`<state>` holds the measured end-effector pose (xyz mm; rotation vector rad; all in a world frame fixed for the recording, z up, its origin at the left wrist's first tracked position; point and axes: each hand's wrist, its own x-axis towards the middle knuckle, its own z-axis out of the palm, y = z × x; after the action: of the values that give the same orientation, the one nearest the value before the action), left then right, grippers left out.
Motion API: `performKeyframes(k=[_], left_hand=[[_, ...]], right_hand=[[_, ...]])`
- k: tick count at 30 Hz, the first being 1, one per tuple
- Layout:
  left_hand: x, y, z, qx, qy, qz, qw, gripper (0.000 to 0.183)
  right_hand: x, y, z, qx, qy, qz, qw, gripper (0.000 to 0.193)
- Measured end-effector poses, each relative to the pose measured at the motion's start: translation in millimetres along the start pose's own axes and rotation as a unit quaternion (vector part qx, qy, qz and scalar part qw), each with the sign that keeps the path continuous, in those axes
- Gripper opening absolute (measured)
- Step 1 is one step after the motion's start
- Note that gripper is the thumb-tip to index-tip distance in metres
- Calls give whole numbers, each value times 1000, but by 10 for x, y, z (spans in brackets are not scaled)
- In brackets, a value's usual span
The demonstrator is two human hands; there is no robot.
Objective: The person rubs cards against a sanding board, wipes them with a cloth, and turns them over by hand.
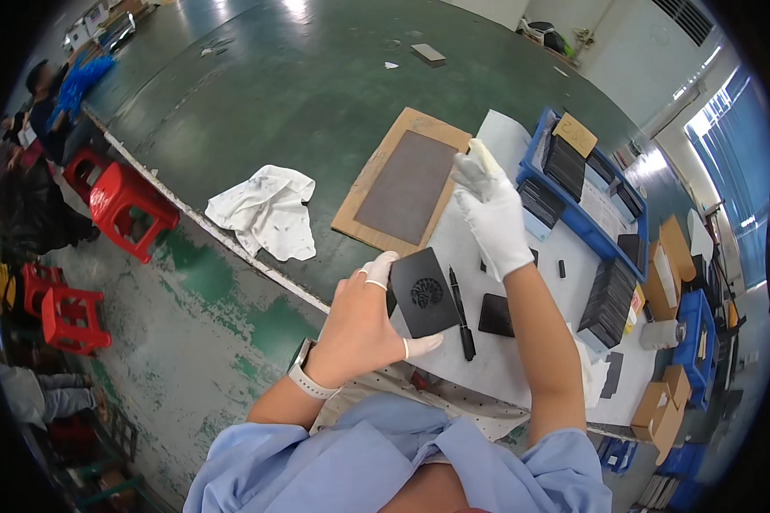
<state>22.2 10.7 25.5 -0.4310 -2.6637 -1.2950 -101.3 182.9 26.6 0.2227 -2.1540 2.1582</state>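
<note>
My left hand (359, 318), with pale finger cots on some fingertips and a watch at the wrist, grips a flat black square piece (424, 293) by its edges. A round patterned emblem sits on that piece's upper face. My right hand (494, 209), in a white glove, is raised by the right edge of a brown board (351, 224) with a dark grey sheet (409, 186) on it. Its fingers are stretched out and nothing shows in them. Between the hands, a black pen (460, 314) lies on white paper, beside a dark flat piece (494, 315) partly behind my right forearm.
A white cloth (268, 209) lies crumpled near the table's left edge. At right stand a blue crate (603, 224) of black pieces, a row of black pieces (608, 299) and cardboard boxes (654, 409). Red stools (128, 208) and people are beyond the left edge.
</note>
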Motion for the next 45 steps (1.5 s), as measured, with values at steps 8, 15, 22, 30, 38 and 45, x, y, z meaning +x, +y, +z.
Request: performKeyframes(k=[8, 15, 22, 30, 38, 45], left_hand=[[20, -23, 1, -28, 47, -61, 997, 76], [28, 23, 85, -15, 72, -63, 995, 76], [16, 131, 128, -41, 55, -51, 996, 70], [-1, 149, 201, 10, 59, -54, 997, 65], [-17, 155, 249, -8, 32, -58, 998, 70], [-57, 214, 202, -24, -31, -75, 996, 74]], right_hand=[[-285, -338, -214, -218, 59, 90, 970, 42], [-738, -381, -201, -56, -73, 162, 982, 69], [-694, -343, -228, -1, 52, 174, 983, 55], [-976, -442, -102, -34, -43, 236, 970, 59], [-1164, -295, -169, 17, -131, 198, 971, 68], [-903, -288, -457, 79, 49, 184, 979, 47]])
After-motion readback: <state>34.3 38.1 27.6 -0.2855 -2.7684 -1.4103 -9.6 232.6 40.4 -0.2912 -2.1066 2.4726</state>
